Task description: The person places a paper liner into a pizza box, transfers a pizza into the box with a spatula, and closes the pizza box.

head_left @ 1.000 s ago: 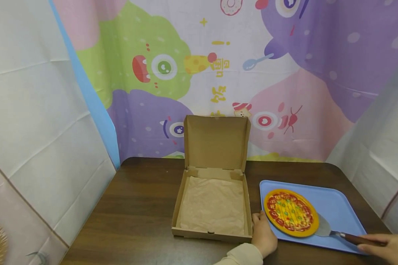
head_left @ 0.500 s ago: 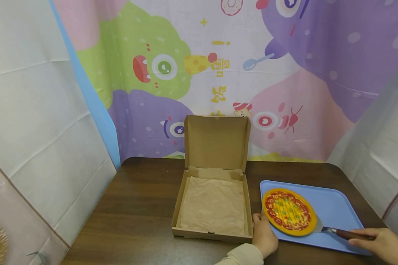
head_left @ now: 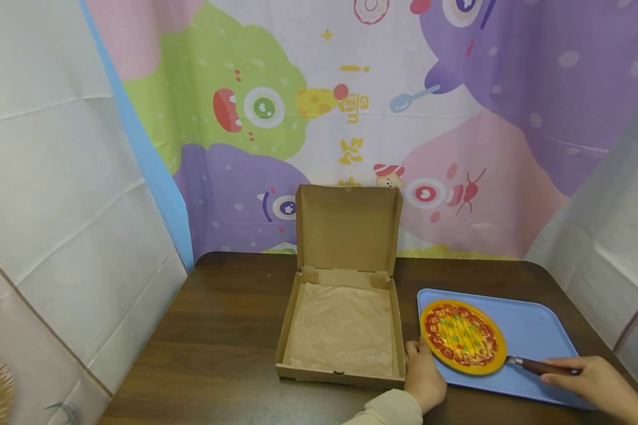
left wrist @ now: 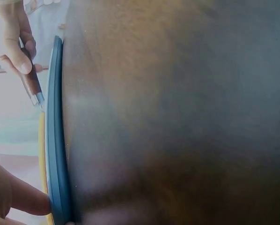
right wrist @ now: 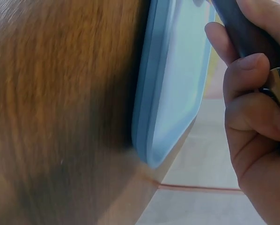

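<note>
Spatula point(head_left: 534, 366) now farther left, blade hidden beneath pizza point(head_left: 464, 337) on tray point(head_left: 537, 330), right fingers point(right wrist: 247, 75) clamped on its handle point(right wrist: 250, 37), left fingers point(left wrist: 30, 199) pinching tray rim; pizza probably light, stiff, best supported from beneath.

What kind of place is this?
Possibly a small staged play area, though I can't be sure: a cartoon-printed curtain hangs behind a wooden-looking table, which bears an open cardboard box, and there's a toy-looking pizza.
</note>
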`<state>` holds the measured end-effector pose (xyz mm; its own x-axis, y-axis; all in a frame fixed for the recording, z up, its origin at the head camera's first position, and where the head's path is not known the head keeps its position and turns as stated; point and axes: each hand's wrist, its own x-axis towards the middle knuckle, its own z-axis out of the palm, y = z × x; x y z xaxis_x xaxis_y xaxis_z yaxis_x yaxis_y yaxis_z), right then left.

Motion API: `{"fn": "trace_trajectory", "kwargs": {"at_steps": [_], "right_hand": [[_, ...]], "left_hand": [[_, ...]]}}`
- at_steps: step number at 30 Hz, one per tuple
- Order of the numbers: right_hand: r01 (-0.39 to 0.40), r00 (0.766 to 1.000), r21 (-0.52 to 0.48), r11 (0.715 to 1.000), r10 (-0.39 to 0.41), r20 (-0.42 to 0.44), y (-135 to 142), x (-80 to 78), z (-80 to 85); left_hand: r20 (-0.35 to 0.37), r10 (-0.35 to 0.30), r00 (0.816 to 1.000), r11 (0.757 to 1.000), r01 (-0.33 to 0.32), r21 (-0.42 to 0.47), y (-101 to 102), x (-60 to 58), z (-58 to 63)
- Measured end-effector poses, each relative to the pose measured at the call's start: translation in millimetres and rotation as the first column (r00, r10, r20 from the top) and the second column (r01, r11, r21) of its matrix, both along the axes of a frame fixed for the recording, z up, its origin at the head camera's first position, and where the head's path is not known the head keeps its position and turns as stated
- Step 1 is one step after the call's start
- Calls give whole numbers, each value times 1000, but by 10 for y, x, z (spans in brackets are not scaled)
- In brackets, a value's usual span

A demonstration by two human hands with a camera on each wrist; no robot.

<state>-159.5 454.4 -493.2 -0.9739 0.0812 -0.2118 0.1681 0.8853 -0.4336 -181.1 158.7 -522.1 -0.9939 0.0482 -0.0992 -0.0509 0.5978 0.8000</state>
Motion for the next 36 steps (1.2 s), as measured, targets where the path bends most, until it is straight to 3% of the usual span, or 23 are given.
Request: {"fn": "trace_trajectory", "kwargs": {"at_steps": [5, 12, 20, 29, 36], "right_hand": [[-50, 994, 23, 998, 52, -94, -67, -13, 28], [-49, 988, 21, 999, 52, -144, -142, -12, 23], [-58, 984, 39, 998, 64, -163, -215, -55, 24], [-30, 972, 27, 999, 36, -231, -252, 4, -35], [6, 979, 10, 1000, -4, -203, -242, 33, -87]], "left_hand": [[32, -10, 999, 1000, 10, 6, -1, -13, 15], [16, -13, 1000, 1000, 13, 8, -14, -5, 22], [-14, -2, 1000, 1000, 1, -29, -9, 6, 12], [33, -8, 999, 1000, 9, -27, -7, -5, 33], [4, 2, 1000, 1000, -1, -24, -15, 16, 40]]}}
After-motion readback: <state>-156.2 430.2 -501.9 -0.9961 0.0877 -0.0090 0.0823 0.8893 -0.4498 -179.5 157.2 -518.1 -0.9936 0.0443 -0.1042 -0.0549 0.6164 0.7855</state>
